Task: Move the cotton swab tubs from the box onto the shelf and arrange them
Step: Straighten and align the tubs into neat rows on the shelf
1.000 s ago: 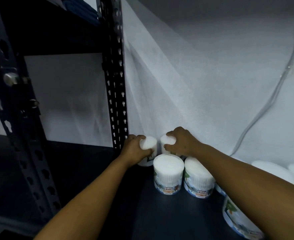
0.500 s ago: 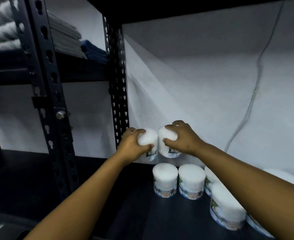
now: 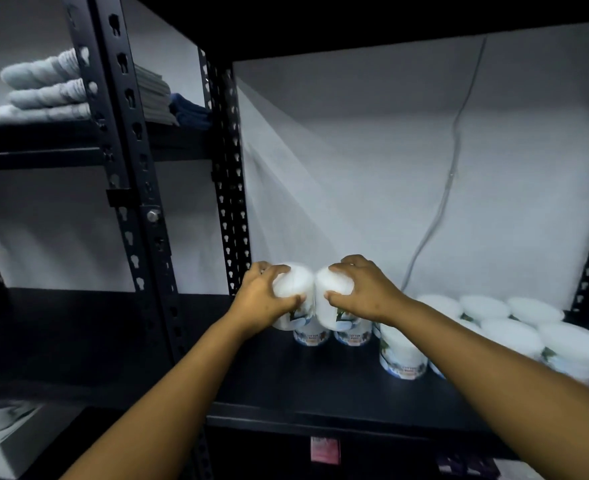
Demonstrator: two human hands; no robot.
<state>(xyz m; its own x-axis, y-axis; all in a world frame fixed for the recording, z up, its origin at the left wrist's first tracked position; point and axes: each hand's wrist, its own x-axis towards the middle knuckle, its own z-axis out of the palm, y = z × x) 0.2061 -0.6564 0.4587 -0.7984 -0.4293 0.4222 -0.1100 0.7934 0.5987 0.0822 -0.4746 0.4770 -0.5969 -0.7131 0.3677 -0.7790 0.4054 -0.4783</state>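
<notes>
Two tubs are held side by side above the shelf (image 3: 320, 382), near its back left corner, and their sides touch each other. The left tub (image 3: 294, 289) is in the left hand (image 3: 261, 301), fingers curled over its white top and thumb under. The right tub (image 3: 331, 292) is in the right hand (image 3: 365, 289), grasped the same way. Just below them two more tubs (image 3: 332, 336) stand on the shelf, partly hidden. A group of tubs (image 3: 507, 327) stands along the back toward the right edge. Folded towels (image 3: 43, 91) lie on the upper shelf at left
</notes>
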